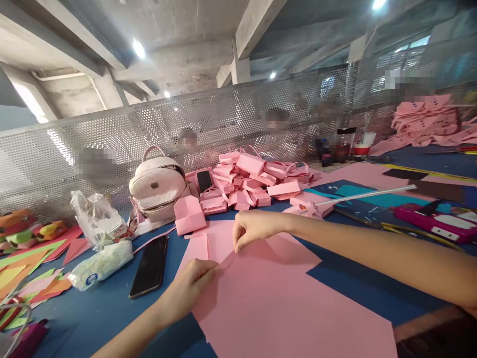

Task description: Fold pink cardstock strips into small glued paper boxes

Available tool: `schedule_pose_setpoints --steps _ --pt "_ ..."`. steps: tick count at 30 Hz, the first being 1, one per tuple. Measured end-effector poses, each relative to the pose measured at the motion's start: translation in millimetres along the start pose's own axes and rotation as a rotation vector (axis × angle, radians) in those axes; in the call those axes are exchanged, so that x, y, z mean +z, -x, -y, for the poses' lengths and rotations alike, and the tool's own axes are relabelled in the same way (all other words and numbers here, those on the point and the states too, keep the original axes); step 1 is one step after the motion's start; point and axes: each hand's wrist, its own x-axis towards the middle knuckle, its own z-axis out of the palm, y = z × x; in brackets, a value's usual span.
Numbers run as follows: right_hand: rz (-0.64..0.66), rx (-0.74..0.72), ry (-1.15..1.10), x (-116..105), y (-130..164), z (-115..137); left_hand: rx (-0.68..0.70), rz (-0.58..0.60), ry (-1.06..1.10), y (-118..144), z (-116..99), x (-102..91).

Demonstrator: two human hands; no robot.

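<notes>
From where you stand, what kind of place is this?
Probably a paper-craft workshop with shared benches. Both hands, left and right, pinch a pink paper sheet on a blue table; behind lies a heap of folded pink paper boxes, and a perforated metal screen divides the benches.

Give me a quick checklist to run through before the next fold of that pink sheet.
1. Left hand pinches the pink sheet: ok.
2. Right hand pinches the sheet's raised flap: ok.
3. Sheet lies flat on the blue table: ok.
4. Phone lies apart from the sheet: ok.
5. Edges line up under the fingers: cannot tell.
</notes>
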Motion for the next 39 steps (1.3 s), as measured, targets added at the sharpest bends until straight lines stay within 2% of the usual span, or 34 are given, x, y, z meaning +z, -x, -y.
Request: schedule_pose_setpoints --steps 4,7,10,12,14,17,21,24,26,31,39 --pt "0.017 0.026 -0.104 -17 9 -15 -0.015 0.043 0.005 11 4 -9.5" --pt "0.002 0.079 -0.107 -34 18 -23 -0.03 0.023 0.048 17 12 -11.4" --pt "-0.14 0.085 -0.077 -48 26 -28 -0.049 -0.015 0.13 22 22 -9.2" --pt "-0.259 0.078 -0.151 -50 29 -27 -0.062 -0.039 0.19 22 28 -6.8" --pt "-0.278 0.074 -0.267 -43 29 -24 -0.072 -0.063 0.238 21 31 -4.4" --pt "-0.226 0.035 -0.319 -23 26 -18 -0.075 -0.102 0.274 16 30 -1.5" --pt "-0.339 -0.043 -0.263 -2 22 -17 -0.055 -0.092 0.311 11 23 0.5" --pt "-0.382 -0.009 -0.179 4 23 -18 -0.051 -0.039 0.393 8 22 1.1" --pt "-0.391 0.019 -0.166 5 24 -21 -0.074 -0.049 0.41 3 25 1.1" --pt "-0.425 0.022 -0.202 12 22 -30 -0.038 -0.198 0.22 -18 23 -0.1" --pt "-0.436 0.027 -0.209 16 20 -20 0.085 -0.294 -0.079 -56 -8 8.8"
